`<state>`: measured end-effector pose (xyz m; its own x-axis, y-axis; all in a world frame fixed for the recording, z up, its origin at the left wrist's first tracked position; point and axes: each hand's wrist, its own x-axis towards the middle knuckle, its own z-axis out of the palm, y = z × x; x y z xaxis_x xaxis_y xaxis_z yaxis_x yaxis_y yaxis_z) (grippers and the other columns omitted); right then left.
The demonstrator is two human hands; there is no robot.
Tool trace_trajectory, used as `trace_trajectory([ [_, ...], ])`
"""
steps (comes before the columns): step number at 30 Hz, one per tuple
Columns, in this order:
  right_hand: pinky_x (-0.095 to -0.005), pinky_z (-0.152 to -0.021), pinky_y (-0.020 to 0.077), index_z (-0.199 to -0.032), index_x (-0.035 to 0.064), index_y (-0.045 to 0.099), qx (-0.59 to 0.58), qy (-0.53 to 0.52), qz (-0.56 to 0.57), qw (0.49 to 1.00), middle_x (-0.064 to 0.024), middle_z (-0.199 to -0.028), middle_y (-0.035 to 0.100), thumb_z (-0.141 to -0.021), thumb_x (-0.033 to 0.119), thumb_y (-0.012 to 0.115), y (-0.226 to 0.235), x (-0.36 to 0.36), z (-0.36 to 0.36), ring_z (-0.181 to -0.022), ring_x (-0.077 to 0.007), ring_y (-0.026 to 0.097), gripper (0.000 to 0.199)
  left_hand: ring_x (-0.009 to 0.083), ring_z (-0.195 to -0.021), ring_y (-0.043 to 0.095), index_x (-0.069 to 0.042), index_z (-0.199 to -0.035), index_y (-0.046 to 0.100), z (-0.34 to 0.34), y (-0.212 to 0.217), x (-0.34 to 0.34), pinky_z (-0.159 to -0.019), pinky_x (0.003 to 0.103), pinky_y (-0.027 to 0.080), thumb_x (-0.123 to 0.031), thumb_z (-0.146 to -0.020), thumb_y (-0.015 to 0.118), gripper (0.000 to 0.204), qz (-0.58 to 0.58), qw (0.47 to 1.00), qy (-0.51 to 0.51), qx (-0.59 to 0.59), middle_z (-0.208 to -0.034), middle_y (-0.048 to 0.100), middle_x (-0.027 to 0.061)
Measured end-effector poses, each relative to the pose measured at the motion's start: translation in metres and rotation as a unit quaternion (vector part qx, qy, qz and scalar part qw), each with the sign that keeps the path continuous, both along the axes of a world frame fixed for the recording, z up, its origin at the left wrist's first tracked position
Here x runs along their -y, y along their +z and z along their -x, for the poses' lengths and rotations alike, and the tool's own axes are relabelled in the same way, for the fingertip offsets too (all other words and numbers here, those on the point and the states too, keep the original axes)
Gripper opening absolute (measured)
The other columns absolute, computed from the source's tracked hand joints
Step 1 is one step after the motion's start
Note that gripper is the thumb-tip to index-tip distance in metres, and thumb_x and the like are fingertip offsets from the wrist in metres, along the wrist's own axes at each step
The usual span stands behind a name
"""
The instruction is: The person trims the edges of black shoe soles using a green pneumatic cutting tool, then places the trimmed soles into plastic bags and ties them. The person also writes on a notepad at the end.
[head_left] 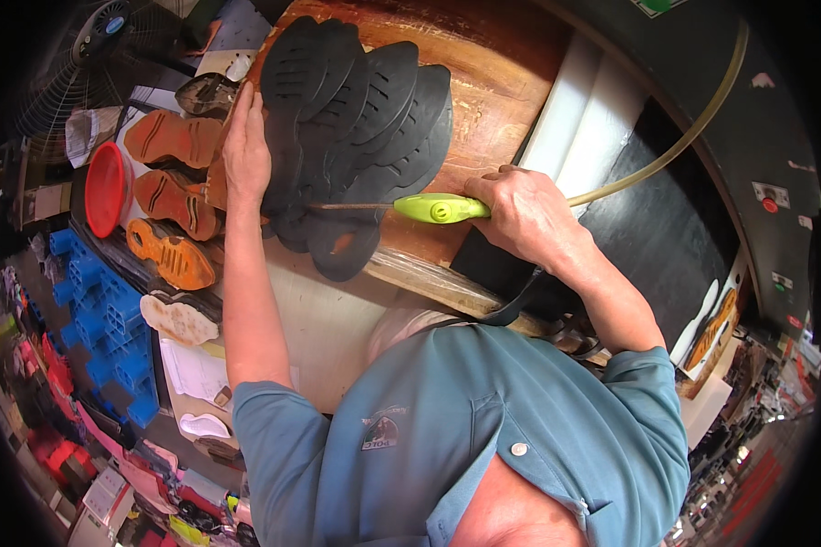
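Observation:
Several black shoe insoles (365, 118) lie fanned out and overlapping on a reddish-brown wooden board. My left hand (246, 155) is open, its fingers stretched straight along the left edge of these pieces. A lime-green air blow gun (436, 209) is gripped in my right hand (531, 215). Its thin metal nozzle points left, and the tip is over the lower part of the black pieces. From behind my right hand a yellowish hose (702, 123) curves up to the top right. Part of the pile's left side is hidden by my left hand.
Brown sole-shaped pieces (175, 139) sit left of my left arm, beside a red bowl (107, 190). Farther left are blue plastic blocks (109, 310) and a fan (73, 64). A black panel (657, 219) stretches to the right.

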<state>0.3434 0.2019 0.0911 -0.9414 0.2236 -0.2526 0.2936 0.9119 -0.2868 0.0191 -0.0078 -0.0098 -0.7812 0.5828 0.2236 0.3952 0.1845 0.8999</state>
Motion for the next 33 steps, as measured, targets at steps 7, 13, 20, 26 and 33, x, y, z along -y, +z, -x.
trace_trajectory([
  [7,-0.0506,-0.071,0.0575,-0.094,0.0068,0.072,-0.074,-0.071,-0.015,0.995,-0.0182,-0.079,0.072,-0.086,0.019,0.077,0.0,-0.036,-0.01,-0.079,-0.0396,0.072,0.015,0.0536,-0.158,0.019,0.003,-0.162,0.037,-0.016,-0.005,-0.015,-0.13,0.056,0.017,-0.047,-0.107,0.059,0.078,0.285,0.924,0.06,-0.246,-0.168,0.03,0.0347],
  [13,-0.0468,-0.078,0.0564,-0.103,0.0064,0.071,-0.146,-0.182,-0.229,0.945,-0.0137,-0.096,0.074,-0.093,0.037,0.08,0.014,-0.136,-0.017,-0.094,-0.0366,0.071,0.033,0.0471,-0.158,0.027,0.002,-0.16,0.042,-0.024,0.008,-0.017,-0.129,0.054,0.022,-0.039,-0.103,0.066,0.074,0.265,0.934,0.019,-0.238,-0.166,0.036,0.0325],
  [20,-0.045,-0.107,0.0531,-0.142,0.0038,0.063,-0.377,-0.097,0.026,0.921,-0.0183,-0.138,0.066,-0.091,0.022,0.084,-0.005,-0.058,0.0,-0.127,-0.0347,0.063,0.058,0.0424,-0.146,0.044,0.0,-0.157,0.047,-0.036,0.034,-0.015,-0.123,0.05,0.036,-0.023,-0.096,0.075,0.072,0.224,0.962,0.008,-0.156,-0.157,0.049,0.027],
  [26,-0.0376,-0.118,0.0468,-0.161,-0.0134,0.027,-0.118,-0.394,0.625,0.663,-0.021,-0.148,0.057,-0.101,0.02,0.076,-0.027,0.036,-0.002,-0.135,-0.0267,0.059,0.084,0.0369,-0.133,0.058,0.0,-0.162,0.04,-0.047,0.041,-0.012,-0.112,0.046,0.049,-0.01,-0.09,0.078,0.083,0.185,0.982,-0.009,0.022,-0.157,0.051,0.025],
  [33,-0.0418,-0.12,0.0458,-0.153,-0.0156,0.036,-0.188,-0.46,0.742,0.449,-0.0211,-0.141,0.062,-0.101,0.02,0.073,-0.021,0.047,0.014,-0.13,-0.0292,0.062,0.073,0.0228,-0.12,0.062,0.004,-0.163,0.035,-0.074,0.044,-0.02,-0.103,0.035,0.053,-0.003,-0.092,0.077,0.083,0.048,0.969,-0.033,0.242,-0.152,0.055,0.0218],
])
